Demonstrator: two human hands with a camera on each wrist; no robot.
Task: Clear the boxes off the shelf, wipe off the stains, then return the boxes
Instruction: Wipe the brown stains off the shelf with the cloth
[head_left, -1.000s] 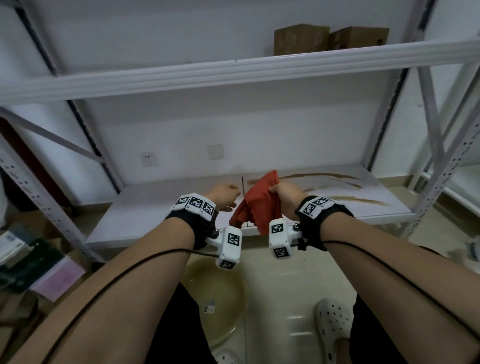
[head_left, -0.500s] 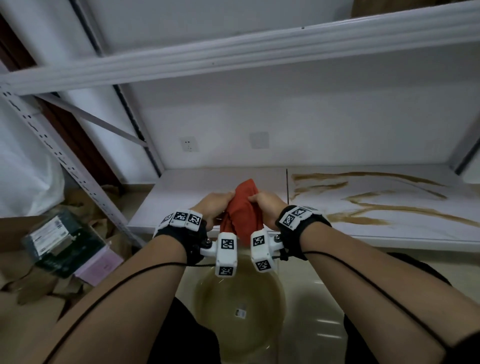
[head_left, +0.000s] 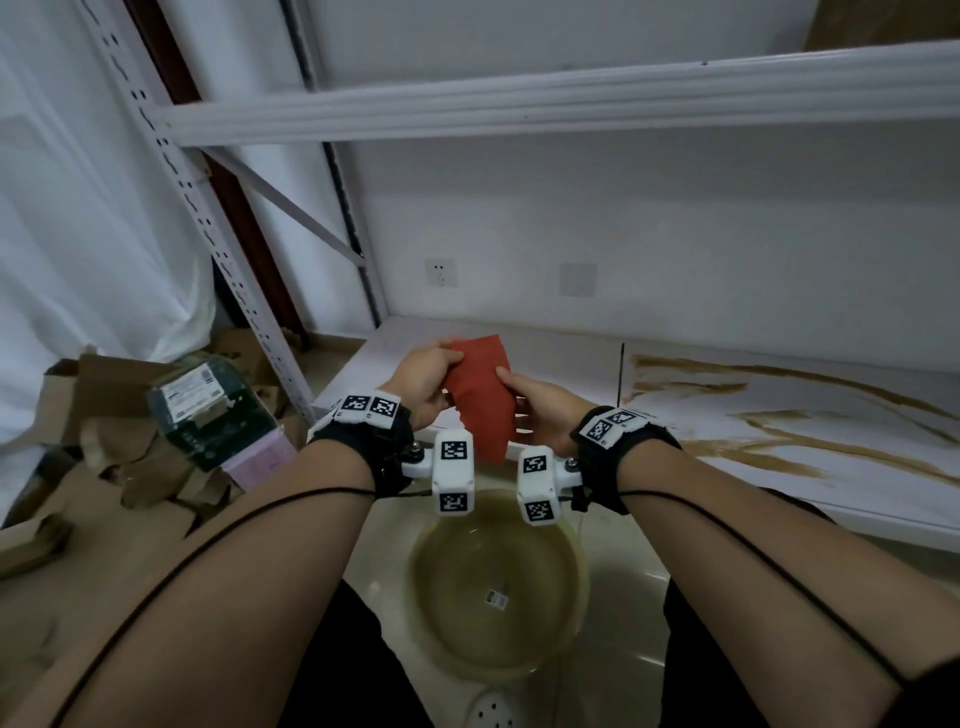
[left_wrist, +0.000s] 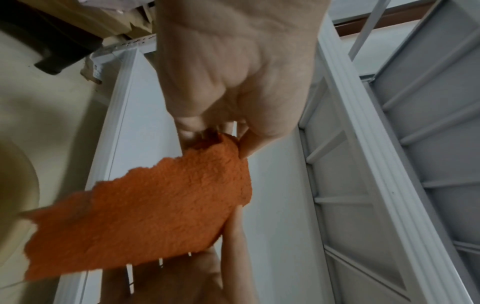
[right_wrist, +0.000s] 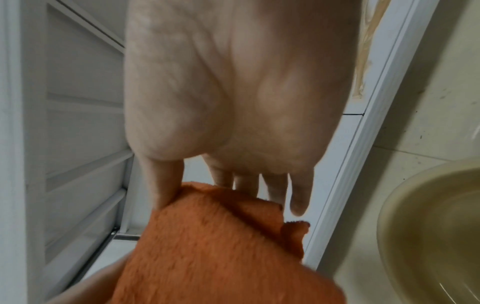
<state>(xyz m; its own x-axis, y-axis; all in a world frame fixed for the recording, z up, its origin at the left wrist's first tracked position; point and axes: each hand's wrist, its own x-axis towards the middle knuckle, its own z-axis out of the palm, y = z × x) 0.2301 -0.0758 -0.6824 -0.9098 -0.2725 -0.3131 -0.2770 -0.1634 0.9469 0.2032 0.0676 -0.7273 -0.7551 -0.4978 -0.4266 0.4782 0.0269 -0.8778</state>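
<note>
Now my left hand (head_left: 423, 376) and right hand (head_left: 540, 405) both pinch the fuzzy orange-red cloth (head_left: 480, 395) between them, above the round yellowish basin (head_left: 498, 587).

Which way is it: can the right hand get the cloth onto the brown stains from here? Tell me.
Probably yes. The right hand grips the orange cloth just left of the brown stains, and nothing stands on the shelf between them. The left hand also pinches the cloth and would have to let go or follow.

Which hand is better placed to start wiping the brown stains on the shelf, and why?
Probably the right hand. Both hands hold the orange cloth, but the brown stains lie on the shelf to the right, on its side. The left hand would have to cross over.
</note>
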